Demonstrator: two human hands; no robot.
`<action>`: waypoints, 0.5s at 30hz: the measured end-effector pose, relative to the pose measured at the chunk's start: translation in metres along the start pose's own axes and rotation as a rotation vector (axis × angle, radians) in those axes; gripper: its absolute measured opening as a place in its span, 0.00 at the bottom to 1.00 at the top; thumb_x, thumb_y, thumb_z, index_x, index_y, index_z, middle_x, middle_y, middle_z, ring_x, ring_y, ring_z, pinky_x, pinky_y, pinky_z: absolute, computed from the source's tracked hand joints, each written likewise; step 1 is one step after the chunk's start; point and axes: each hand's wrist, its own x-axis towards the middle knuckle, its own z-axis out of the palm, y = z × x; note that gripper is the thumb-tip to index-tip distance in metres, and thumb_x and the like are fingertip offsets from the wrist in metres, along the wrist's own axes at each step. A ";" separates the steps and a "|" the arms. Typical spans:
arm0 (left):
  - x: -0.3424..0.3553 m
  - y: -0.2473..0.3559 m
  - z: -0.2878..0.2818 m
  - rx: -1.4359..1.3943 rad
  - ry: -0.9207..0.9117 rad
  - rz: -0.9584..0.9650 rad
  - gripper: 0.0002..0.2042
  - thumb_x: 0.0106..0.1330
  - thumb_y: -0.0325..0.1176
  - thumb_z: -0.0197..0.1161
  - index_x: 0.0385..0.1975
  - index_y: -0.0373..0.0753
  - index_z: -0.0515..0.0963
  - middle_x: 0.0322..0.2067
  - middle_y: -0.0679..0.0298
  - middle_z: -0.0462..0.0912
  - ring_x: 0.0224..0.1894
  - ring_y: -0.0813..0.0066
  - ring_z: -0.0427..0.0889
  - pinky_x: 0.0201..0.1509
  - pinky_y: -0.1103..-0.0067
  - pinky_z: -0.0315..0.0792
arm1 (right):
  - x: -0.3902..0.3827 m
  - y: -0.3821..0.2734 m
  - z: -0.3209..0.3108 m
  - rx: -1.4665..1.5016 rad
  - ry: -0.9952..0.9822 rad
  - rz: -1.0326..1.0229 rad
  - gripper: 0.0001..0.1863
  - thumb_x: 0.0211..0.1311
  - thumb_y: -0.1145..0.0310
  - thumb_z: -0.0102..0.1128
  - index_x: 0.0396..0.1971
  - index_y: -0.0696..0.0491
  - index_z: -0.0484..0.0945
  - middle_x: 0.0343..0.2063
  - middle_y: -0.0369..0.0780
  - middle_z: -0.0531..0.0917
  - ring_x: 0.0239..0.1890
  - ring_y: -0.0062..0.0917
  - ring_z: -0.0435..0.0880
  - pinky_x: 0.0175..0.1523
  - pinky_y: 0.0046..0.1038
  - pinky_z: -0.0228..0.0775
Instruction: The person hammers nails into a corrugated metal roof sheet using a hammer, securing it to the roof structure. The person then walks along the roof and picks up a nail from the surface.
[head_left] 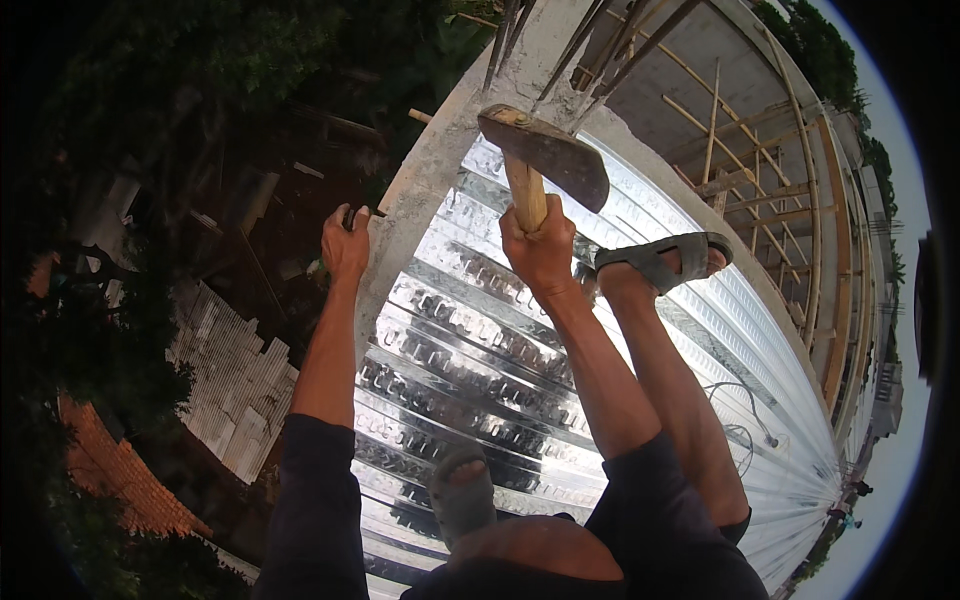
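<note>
My right hand (540,250) grips the wooden handle of a hatchet (545,155), whose dark metal head is raised above the shiny corrugated metal decking (470,340). My left hand (346,243) rests on the outer side of a grey concrete edge beam (420,190) and holds a thin dark rod or nail there. I crouch on the decking, with one sandalled foot (665,262) to the right of the hatchet hand and the other (462,492) below it.
Past the beam's left edge is a steep drop to roofs: pale corrugated sheets (235,385) and orange tiles (120,470). Steel rebars (560,55) rise at the top. Bamboo scaffolding (790,190) lines the right side. A loose wire (745,420) lies on the decking.
</note>
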 end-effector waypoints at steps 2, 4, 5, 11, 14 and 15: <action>-0.008 -0.023 0.000 -0.040 -0.261 -0.186 0.38 0.68 0.62 0.56 0.67 0.34 0.70 0.65 0.43 0.73 0.67 0.48 0.72 0.71 0.64 0.64 | -0.020 0.068 0.002 -0.420 -0.572 0.201 0.19 0.54 0.69 0.65 0.41 0.67 0.74 0.27 0.59 0.84 0.30 0.55 0.86 0.37 0.51 0.79; 0.011 -0.089 -0.012 -0.126 -0.400 -0.336 0.47 0.66 0.71 0.51 0.72 0.35 0.63 0.70 0.45 0.66 0.72 0.50 0.65 0.74 0.62 0.59 | -0.008 0.054 0.022 -0.372 -0.540 0.210 0.18 0.54 0.70 0.63 0.41 0.67 0.74 0.28 0.58 0.84 0.30 0.53 0.86 0.39 0.50 0.79; 0.006 -0.125 -0.013 -0.178 -0.435 -0.433 0.49 0.66 0.74 0.49 0.74 0.36 0.60 0.72 0.45 0.64 0.73 0.50 0.63 0.75 0.61 0.57 | -0.008 0.046 0.023 -0.393 -0.585 0.195 0.15 0.56 0.69 0.63 0.38 0.65 0.74 0.26 0.55 0.85 0.30 0.52 0.87 0.39 0.50 0.79; -0.019 -0.111 -0.022 -0.284 -0.698 -0.565 0.55 0.63 0.79 0.43 0.77 0.36 0.52 0.75 0.46 0.57 0.77 0.50 0.54 0.78 0.60 0.49 | 0.030 -0.046 -0.023 0.158 0.035 -0.034 0.13 0.57 0.71 0.67 0.34 0.61 0.72 0.21 0.52 0.83 0.24 0.48 0.86 0.29 0.41 0.78; -0.028 -0.101 -0.021 -0.093 -0.587 -0.555 0.55 0.63 0.80 0.42 0.77 0.35 0.53 0.74 0.43 0.56 0.77 0.49 0.53 0.78 0.62 0.48 | 0.031 -0.046 -0.014 0.362 0.361 -0.183 0.15 0.51 0.76 0.71 0.36 0.61 0.74 0.21 0.48 0.83 0.20 0.47 0.83 0.26 0.39 0.76; -0.029 -0.084 -0.013 -0.025 -0.564 -0.523 0.55 0.63 0.80 0.41 0.76 0.34 0.53 0.74 0.41 0.56 0.77 0.48 0.53 0.79 0.62 0.48 | 0.013 0.001 -0.006 0.111 0.245 -0.199 0.18 0.53 0.73 0.69 0.40 0.63 0.74 0.25 0.51 0.85 0.25 0.48 0.86 0.32 0.43 0.79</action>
